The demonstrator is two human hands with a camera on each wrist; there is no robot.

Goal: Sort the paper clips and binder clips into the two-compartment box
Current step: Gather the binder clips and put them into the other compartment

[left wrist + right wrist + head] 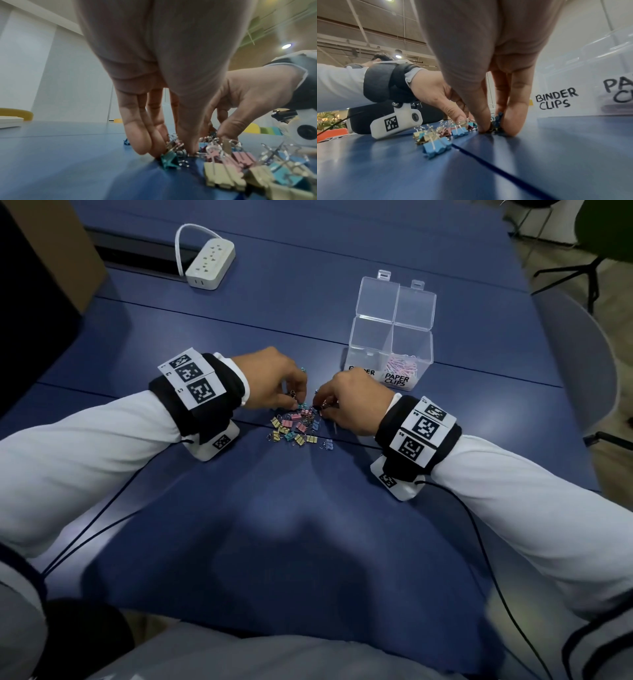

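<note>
nearest the person lay a loose pile of small pastel binder clips, yellow, pink, teal and blue with silver wire handles, spread on the dark blue table. a single blue clip sat at the near edge of the pile, just beside a dark seam in the tabletop.

at the far side of the pile both hands worked with fingertips down. the left hand, in a white sleeve with a black wrist strap carrying printed square markers, had its fingers and thumb drawn together around the wire handles of a teal binder clip that was resting on the table. the right hand, strapped the same way, pinched a dark blue binder clip between thumb and fingers, the clip touching the table. the two hands were close together but not touching.

beyond the right hand stood the clear plastic two-compartment box with both hinged lids open and tipped back. its right compartment, labelled paper clips, held a heap of pink and white paper clips; the left compartment, labelled binder clips, looked empty in the head view.

farther back and to the left, a white power strip with a looped white cord lay on the table.
</note>
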